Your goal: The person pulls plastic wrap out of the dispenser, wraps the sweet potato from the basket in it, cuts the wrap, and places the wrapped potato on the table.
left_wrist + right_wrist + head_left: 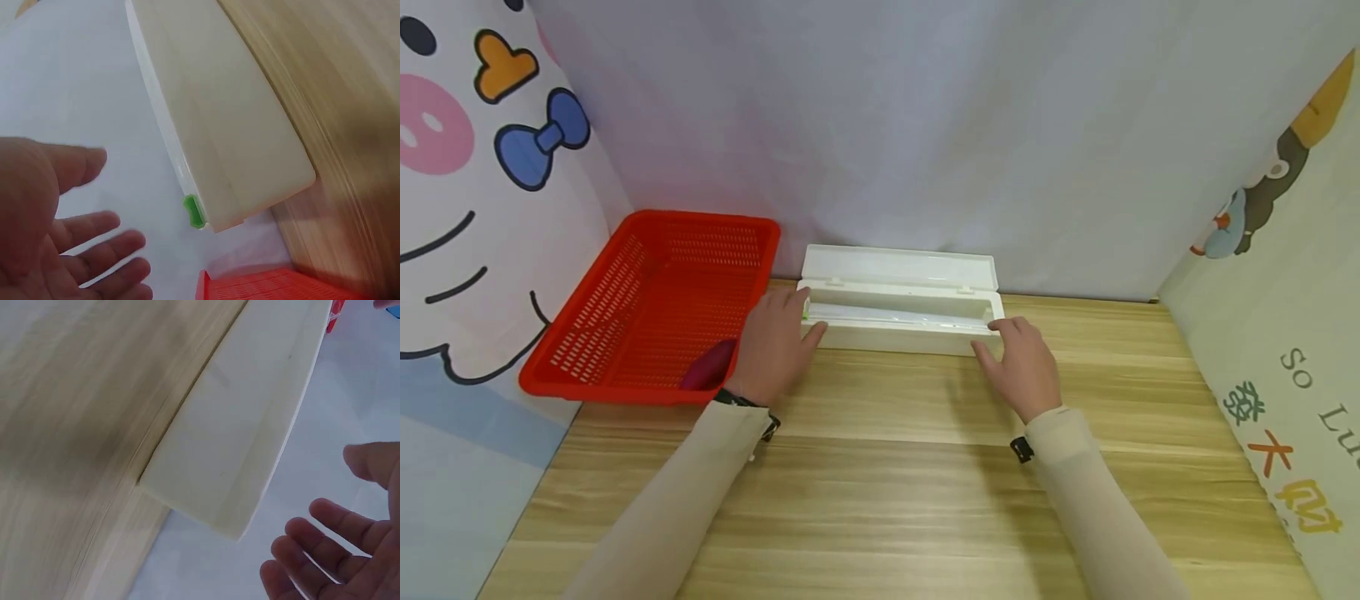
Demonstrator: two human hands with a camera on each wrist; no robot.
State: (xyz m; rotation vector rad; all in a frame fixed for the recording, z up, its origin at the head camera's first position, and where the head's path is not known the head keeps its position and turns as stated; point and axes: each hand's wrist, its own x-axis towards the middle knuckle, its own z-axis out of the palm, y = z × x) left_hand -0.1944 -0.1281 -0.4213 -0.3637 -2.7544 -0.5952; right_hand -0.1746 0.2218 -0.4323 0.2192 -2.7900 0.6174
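Note:
A long white plastic box (898,338) stands at the back of the table, its hinged lid (898,267) tipped back. Inside lies a long, pale, shiny roll (895,316). A small green piece (194,211) sticks out at the box's left end. My left hand (772,346) is at that end, fingers relaxed and spread; in the left wrist view the fingertips (128,240) are apart from the box. At the opposite end, my right hand (1024,367) has its fingers loosely bent near the corner. A gap shows between its fingertips (300,528) and the box in the right wrist view.
Left of the box is a red plastic basket (647,395) with a dark red object (709,367) in it, partly hidden by the rim. A pale cloth (925,125) hangs behind the wooden table (880,500), and printed panels stand on both sides.

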